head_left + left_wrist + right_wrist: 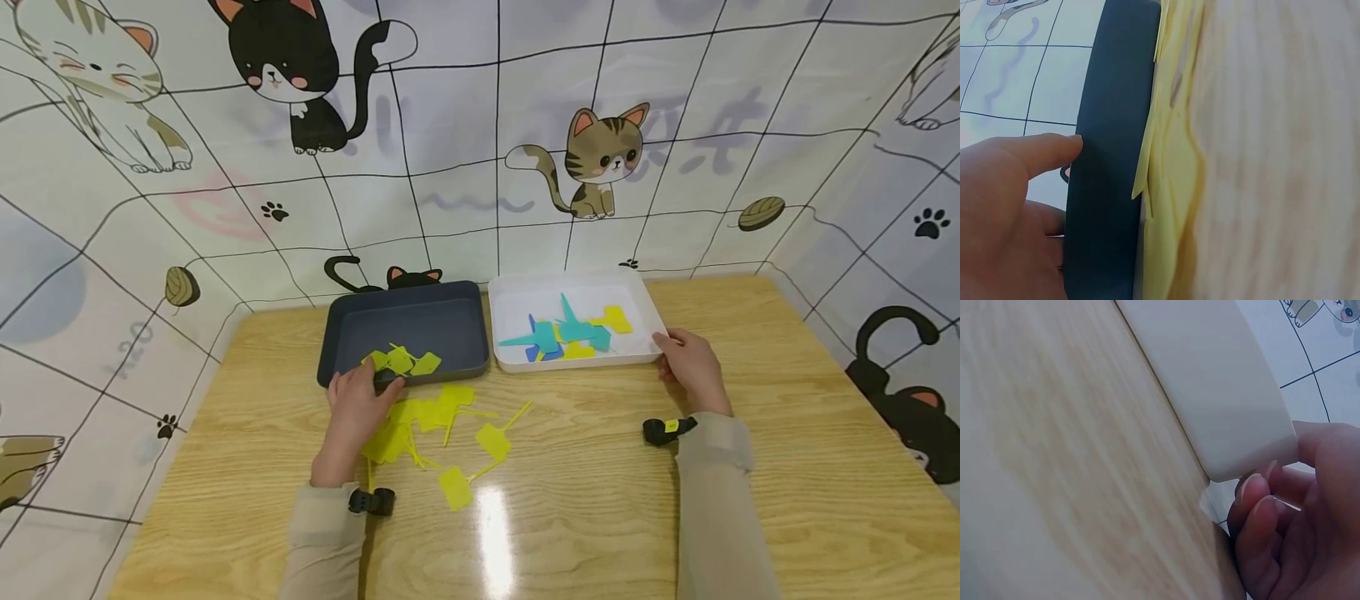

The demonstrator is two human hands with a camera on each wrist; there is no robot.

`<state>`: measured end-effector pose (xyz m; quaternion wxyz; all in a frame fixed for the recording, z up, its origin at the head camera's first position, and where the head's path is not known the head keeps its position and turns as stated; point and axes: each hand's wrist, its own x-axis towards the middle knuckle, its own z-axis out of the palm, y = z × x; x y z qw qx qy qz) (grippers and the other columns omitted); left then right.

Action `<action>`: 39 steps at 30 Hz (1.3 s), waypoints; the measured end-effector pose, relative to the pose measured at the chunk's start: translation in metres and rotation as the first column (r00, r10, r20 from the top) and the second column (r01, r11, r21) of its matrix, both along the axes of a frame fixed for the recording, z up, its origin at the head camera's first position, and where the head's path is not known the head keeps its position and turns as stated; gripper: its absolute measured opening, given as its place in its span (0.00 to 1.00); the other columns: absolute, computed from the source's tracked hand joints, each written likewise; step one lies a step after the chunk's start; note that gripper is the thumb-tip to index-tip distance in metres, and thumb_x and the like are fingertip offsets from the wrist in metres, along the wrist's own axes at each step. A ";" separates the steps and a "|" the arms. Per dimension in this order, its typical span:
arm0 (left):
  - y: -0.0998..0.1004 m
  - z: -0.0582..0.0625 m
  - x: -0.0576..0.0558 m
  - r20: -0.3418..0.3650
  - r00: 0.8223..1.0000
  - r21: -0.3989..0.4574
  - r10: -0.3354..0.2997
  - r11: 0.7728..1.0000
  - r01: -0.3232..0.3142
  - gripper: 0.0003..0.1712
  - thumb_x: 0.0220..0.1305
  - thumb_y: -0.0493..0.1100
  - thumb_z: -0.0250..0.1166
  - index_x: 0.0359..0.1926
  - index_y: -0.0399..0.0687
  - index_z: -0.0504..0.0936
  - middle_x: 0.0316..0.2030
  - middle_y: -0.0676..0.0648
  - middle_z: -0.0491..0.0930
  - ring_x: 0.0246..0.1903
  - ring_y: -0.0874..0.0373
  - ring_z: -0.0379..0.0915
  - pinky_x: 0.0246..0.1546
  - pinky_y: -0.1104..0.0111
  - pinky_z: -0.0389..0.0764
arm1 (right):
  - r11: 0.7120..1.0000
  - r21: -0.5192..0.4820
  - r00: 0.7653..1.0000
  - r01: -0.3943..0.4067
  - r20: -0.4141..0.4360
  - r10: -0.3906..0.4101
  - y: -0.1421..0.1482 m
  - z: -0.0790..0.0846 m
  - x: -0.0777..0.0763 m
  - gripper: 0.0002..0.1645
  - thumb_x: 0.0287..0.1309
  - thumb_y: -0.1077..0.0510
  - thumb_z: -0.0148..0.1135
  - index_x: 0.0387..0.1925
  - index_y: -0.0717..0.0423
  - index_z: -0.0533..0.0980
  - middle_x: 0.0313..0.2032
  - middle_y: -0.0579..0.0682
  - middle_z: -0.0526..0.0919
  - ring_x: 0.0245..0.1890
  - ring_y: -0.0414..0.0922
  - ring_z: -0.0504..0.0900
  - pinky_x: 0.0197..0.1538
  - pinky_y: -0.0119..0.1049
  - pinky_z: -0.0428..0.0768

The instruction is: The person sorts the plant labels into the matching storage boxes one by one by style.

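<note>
Your left hand [358, 412] grips the front wall of the dark grey tray [405, 315], its thumb against the wall in the left wrist view and its other fingers partly hidden behind it. Just beside those fingers, a few yellow cutouts [402, 360] lie inside that tray near its front. Your right hand [696, 367] holds the white tray [525, 293] by its front right corner, fingers curled at the corner. In it, teal cutouts [575, 327] overlap dark blue cutouts [534, 353] and yellow ones. The trays stand side by side on the wooden worktop [585, 483], against the cat-print wall covering [450, 150]. In front of the dark tray, you have a heap of yellow paddle-shaped cutouts [386, 437], with two lying nearer you.
</note>
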<state>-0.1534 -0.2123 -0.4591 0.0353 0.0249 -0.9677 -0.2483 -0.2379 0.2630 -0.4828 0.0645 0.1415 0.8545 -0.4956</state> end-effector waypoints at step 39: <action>0.010 0.006 -0.001 -0.098 0.976 0.222 -0.195 0.952 0.213 0.22 0.61 0.54 0.56 0.49 0.44 0.75 0.57 0.41 0.62 0.58 0.45 0.54 0.59 0.49 0.51 | 0.998 -0.068 1.000 -0.007 0.013 0.008 0.002 -0.002 -0.002 0.38 0.59 0.38 0.47 0.63 0.57 0.59 0.27 0.54 0.73 0.18 0.40 0.72 0.25 0.32 0.76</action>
